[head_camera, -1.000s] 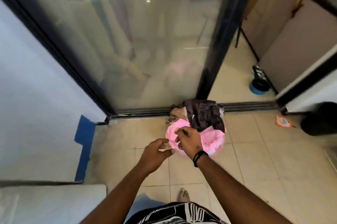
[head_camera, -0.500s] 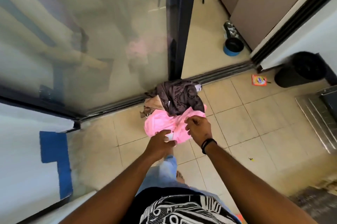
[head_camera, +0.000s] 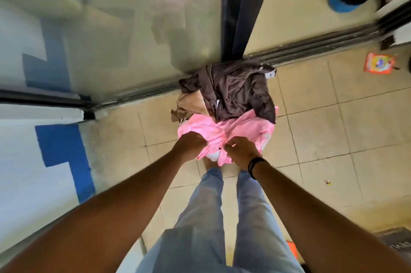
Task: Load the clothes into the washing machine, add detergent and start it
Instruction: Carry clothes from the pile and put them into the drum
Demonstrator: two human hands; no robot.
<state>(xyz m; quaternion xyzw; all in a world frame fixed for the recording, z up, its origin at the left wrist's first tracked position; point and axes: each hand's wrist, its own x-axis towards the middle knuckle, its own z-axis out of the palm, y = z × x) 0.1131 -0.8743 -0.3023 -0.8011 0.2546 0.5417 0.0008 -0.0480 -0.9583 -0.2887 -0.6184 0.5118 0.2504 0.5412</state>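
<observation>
Fingertips of both hands buried in pink cloth [head_camera: 213, 133], orange packet [head_camera: 379, 64] label too blurred to read

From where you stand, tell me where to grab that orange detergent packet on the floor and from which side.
Pinch the detergent packet along one long edge, coming straight down from above. It lies flat on the tiles, apart from the pile of clothes, so only its rim likely offers fingers a purchase.
</observation>
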